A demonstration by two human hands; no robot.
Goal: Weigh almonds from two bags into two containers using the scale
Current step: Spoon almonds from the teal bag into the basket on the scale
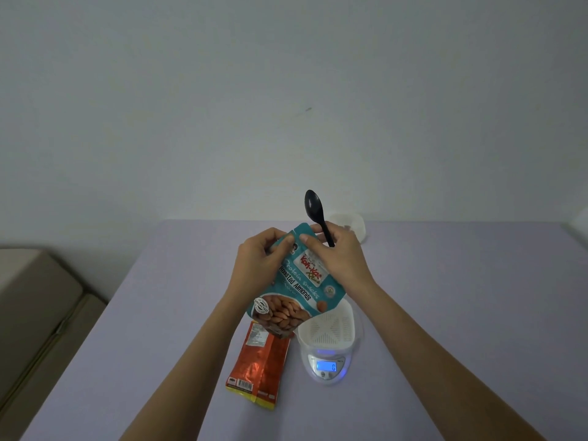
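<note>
Forearms (191, 361): extended from the near edge over the lilac table (143, 329). Orange bag (256, 364): laid flat, near, just left of the scale (326, 367). Scale: lit, topped by a white container (329, 326). Teal almond bag (296, 288): held aloft, its top pinched by the left hand (259, 259) and the right hand (340, 259); a black spoon (315, 206) is also gripped upright in the right. Second container (353, 226): set far right.
</note>
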